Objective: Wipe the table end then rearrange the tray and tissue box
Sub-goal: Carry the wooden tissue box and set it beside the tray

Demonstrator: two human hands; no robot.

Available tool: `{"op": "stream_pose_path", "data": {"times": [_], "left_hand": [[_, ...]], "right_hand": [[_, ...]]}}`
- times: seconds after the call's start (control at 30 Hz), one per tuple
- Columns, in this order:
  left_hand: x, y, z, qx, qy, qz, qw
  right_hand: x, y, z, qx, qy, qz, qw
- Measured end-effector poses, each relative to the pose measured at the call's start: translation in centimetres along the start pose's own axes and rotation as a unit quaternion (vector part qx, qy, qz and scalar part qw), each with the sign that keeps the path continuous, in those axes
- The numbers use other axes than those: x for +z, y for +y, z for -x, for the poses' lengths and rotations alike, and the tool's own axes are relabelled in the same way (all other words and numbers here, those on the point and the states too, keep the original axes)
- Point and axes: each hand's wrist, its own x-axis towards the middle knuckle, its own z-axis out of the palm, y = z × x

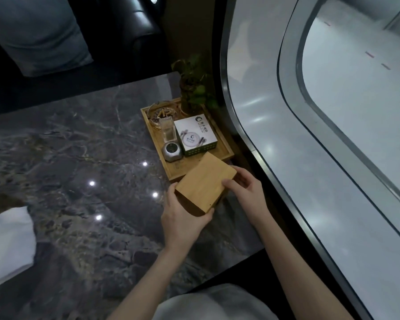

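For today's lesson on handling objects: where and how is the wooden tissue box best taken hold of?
Grip the wooden tissue box across its two opposite side faces, one hand per side, coming from the near edge of the table. Its flat, smooth top gives no handle, and its far end overlaps the wooden tray. The left hand and right hand hold it this way now.

Both forearms are bare from the elbow down, with no sleeves, cuffs, watch, bracelet or rings showing on either one. The left hand (183,218) and the right hand (245,192) are uncovered too, no gloves, with short plain nails as far as the dim light lets me see. Low down, between the arms, there is pale grey-white cloth (214,303), smooth and softly creased; which garment it is I cannot tell.
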Motion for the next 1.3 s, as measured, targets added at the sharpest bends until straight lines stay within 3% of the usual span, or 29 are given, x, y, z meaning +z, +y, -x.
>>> {"op": "stream_pose_path", "data": {"times": [0.4, 0.57, 0.73, 0.87, 1.0, 1.3], "left_hand": [[0.3, -0.6, -0.2, 0.033, -0.009, -0.027, 0.999], [0.3, -1.1, -0.4, 0.046, -0.032, -0.016, 0.998], [0.5, -2.1, 0.3, 0.033, -0.067, -0.081, 0.994], [0.9, -2.7, 0.8, 0.032, -0.112, -0.011, 0.993], [0.9, -2.3, 0.4, 0.031, -0.096, 0.059, 0.993], [-0.4, -2.7, -0.7, 0.036, -0.077, 0.052, 0.995]], "right_hand": [[-0.2, 1.2, -0.5, -0.003, -0.004, 0.01, 1.0], [-0.4, 0.6, -0.8, 0.023, -0.05, 0.015, 0.998], [-0.4, 0.6, -1.5, 0.075, -0.055, -0.017, 0.996], [-0.1, 1.5, -1.5, 0.115, -0.063, -0.064, 0.989], [0.2, 1.5, -1.2, 0.087, -0.074, -0.022, 0.993], [0.3, -0.1, -1.1, 0.083, -0.052, 0.069, 0.993]]}}
